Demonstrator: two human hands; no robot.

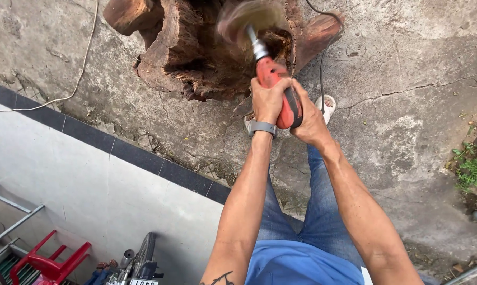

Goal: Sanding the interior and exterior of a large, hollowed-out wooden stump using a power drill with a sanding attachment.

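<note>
beyond the hands stands a big gnarled reddish-brown tree stump (196,47), hollowed and rough, on cracked concrete ground (407,105). a red power drill (274,87) with a blurred spinning round brush (246,21) meets its hollow. left hand (267,100) and right hand (310,119) both clasp the drill's body.

I have a single view, from the camera worn on the head, looking steeply down along both forearms to the concrete ground (407,132) below. It sits close to the body, so the arms fill the lower middle. The tree stump (196,47) lies at the top edge, a white wall (90,179) at lower left.
</note>
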